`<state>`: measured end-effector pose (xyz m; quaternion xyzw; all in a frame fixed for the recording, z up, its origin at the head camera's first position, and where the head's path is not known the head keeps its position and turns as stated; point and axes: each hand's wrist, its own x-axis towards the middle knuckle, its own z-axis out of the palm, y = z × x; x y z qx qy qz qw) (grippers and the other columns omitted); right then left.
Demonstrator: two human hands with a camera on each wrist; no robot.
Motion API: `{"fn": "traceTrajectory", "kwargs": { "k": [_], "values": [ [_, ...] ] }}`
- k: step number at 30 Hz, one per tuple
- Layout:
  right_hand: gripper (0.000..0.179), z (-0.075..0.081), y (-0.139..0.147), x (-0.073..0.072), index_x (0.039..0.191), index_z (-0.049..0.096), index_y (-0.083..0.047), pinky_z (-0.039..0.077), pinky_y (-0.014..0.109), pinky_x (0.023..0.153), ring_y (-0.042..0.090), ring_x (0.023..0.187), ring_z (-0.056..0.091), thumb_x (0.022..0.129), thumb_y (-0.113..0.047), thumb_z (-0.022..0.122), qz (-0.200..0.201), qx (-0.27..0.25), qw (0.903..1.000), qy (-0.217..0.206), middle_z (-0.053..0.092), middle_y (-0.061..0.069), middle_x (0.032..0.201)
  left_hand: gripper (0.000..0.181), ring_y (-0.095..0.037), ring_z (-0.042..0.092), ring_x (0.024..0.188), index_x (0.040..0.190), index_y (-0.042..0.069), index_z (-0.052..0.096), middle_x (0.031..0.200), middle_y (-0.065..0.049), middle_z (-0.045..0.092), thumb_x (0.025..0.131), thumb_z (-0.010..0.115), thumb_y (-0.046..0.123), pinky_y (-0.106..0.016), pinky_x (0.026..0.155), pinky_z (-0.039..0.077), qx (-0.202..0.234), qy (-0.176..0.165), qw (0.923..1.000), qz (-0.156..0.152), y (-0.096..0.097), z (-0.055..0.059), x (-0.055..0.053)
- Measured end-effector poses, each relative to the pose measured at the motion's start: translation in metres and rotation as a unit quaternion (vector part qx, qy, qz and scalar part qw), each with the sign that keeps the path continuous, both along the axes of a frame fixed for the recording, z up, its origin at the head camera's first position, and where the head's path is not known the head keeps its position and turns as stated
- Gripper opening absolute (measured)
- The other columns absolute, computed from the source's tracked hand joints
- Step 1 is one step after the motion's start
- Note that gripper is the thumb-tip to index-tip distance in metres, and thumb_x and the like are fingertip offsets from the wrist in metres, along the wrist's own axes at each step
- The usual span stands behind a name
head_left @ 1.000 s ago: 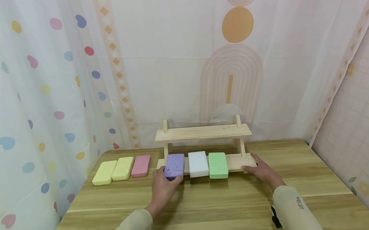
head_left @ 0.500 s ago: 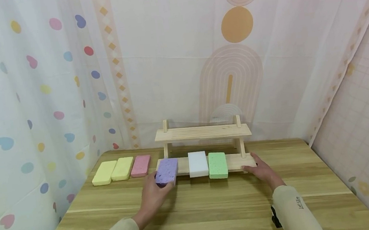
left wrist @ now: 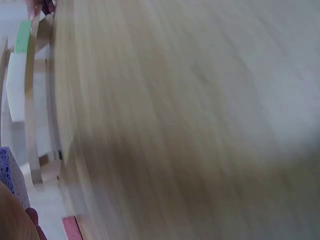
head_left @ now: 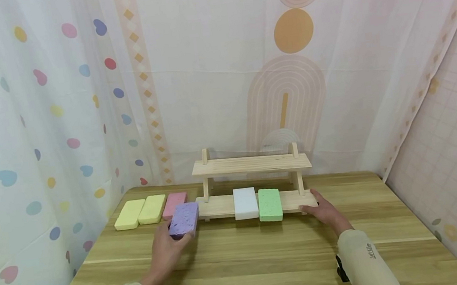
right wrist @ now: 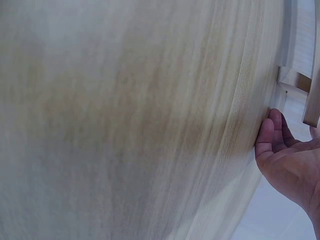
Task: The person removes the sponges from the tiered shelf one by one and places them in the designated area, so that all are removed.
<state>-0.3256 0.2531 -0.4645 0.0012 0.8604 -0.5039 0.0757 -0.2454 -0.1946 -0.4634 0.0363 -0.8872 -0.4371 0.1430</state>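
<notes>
My left hand (head_left: 166, 247) holds a purple sponge (head_left: 184, 217) by its sides, just left of a two-tier wooden shelf rack (head_left: 252, 164). The sponge overlaps the near corner of a pink sponge (head_left: 174, 200) in the head view. In the left wrist view only part of the purple sponge (left wrist: 15, 179) shows, above my thumb base. A white sponge (head_left: 245, 204) and a green sponge (head_left: 270, 205) lie side by side on the rack's lower board. At that board's right end, my right hand (head_left: 325, 211) grips the edge, thumb at the front corner.
Two pale yellow sponges (head_left: 130, 215) lie left of the pink one on the wood-grain table (head_left: 259, 261). Patterned curtains (head_left: 211, 69) hang right behind the table's back edge and along both sides.
The purple sponge has moved left in my left hand, from over the lower board's left part to beyond its left end. My right hand has stayed at the board's right end.
</notes>
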Motion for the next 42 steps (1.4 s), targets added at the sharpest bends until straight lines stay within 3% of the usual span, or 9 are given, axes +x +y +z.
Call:
{"fn": "traceTrajectory", "kwargs": {
  "k": [12,28,42],
  "values": [
    [0.093,0.001,0.0,0.0,0.159,0.003,-0.004,0.011,0.063,0.114,0.048,0.145,0.007,0.096,-0.034,0.064,0.0,0.0,1.0,-0.004,0.006,0.03,0.16,0.084,-0.044,0.041,0.122,0.143,-0.018,0.031,0.135,-0.033,0.037,0.086,0.074,0.026,-0.059,0.104,0.035,-0.026,-0.023,0.9994,0.008,-0.026,-0.006,0.003],
    [0.094,-0.001,0.002,0.001,0.158,0.004,-0.003,0.01,0.064,0.113,0.05,0.145,0.007,0.096,-0.037,0.065,0.006,0.006,0.9999,0.006,0.006,0.031,0.159,0.086,-0.046,0.043,0.118,0.141,-0.02,0.033,0.129,-0.034,0.038,0.085,0.075,0.03,-0.06,0.1,0.037,-0.056,-0.049,0.9972,0.013,-0.04,-0.022,0.003],
    [0.093,0.001,0.001,0.002,0.159,0.004,-0.004,0.011,0.063,0.113,0.049,0.145,0.008,0.096,-0.037,0.064,0.002,-0.001,1.0,0.006,0.007,0.03,0.16,0.088,-0.048,0.044,0.118,0.14,-0.021,0.033,0.129,-0.038,0.039,0.085,0.074,0.033,-0.061,0.101,0.036,-0.083,-0.066,0.9941,0.024,-0.043,-0.022,0.003]
  ]
}}
